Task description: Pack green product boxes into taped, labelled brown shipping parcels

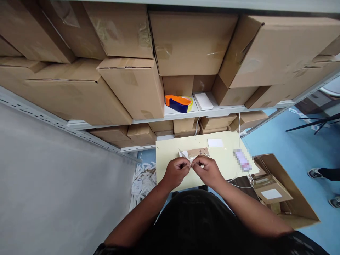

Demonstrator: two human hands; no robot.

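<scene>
A small brown cardboard box (201, 152) with dark handwriting and shiny tape on it lies on the pale yellow tabletop (170, 148). Above its near side, my left hand (178, 171) and my right hand (208, 170) come together, thumbs and forefingers pinched almost tip to tip. A thin white slip (183, 154), which looks like a paper label, slants up from the pinched fingertips beside the box. My fingers cover its lower end, and whether it touches the box is hidden.
An orange and blue tape dispenser (179, 103) and a white stack of cards (203, 101) sit on the shelf among cardboard boxes (193, 42). A white card (215, 142) and a blurred phone (242, 160) with a cable lie tabletop. An open carton (297, 194) stands right; white strips (143, 180) litter the floor left.
</scene>
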